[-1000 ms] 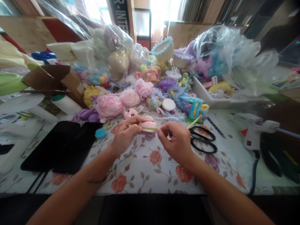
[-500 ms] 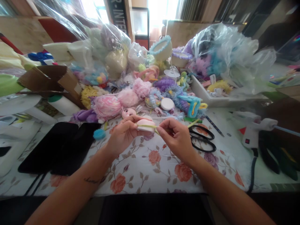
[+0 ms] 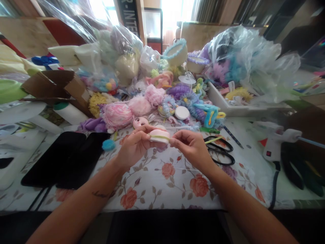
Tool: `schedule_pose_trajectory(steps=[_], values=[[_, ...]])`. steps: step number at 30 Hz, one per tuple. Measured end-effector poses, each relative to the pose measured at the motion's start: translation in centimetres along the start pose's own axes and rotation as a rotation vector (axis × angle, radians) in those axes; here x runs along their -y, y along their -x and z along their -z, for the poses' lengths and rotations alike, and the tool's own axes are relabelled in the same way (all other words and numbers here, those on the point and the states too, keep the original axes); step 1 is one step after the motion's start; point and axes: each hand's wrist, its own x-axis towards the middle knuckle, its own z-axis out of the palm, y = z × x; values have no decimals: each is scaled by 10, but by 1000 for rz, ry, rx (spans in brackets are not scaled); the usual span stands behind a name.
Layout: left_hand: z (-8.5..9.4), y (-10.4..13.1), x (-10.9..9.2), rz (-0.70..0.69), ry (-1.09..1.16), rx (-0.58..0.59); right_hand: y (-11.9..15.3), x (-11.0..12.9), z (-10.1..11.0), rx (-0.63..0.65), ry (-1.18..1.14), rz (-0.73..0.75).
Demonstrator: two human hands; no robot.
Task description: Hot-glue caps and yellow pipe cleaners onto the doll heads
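My left hand (image 3: 135, 140) is closed on a small white rounded piece (image 3: 159, 134), its thumb near the piece's left end. A narrow yellow-green strip (image 3: 159, 137) runs along the side of this piece. My right hand (image 3: 189, 145) pinches the strip at the piece's right edge, and the strip's free end sticks out beyond the hand over the scissors. Black-handled scissors (image 3: 220, 157) lie just right of my right hand, their blades hidden. Behind my left hand lies a doll's head (image 3: 140, 122) with painted eyes.
Pink yarn balls (image 3: 118, 115) and other fluffy pieces are heaped behind my hands. Two black phones or tablets (image 3: 50, 159) and a blue pompom (image 3: 108, 145) lie left. At right are a pencil (image 3: 233, 137), a glue gun (image 3: 275, 144) with its cord, and a white tray (image 3: 236, 111).
My right hand has shifted in against the right edge of the white piece, and the strip now lies closer along its side. My left hand keeps its hold.
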Motion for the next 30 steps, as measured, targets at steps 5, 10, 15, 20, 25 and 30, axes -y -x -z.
schedule_pose_trajectory(steps=[5,10,15,20,25,30], values=[[3,2,0,1,-11,38,-2,-3,4,48,-92,-48],[3,1,-1,22,0,78,1,-7,1,8,-68,140],[1,0,-1,33,63,28,7,-7,-7,-169,183,528],[2,-1,2,63,130,-2,6,-4,-9,-182,50,339],[2,0,1,90,148,18,5,-2,-5,17,-306,-71],[-2,1,1,107,170,48,5,-3,-2,50,-438,-210]])
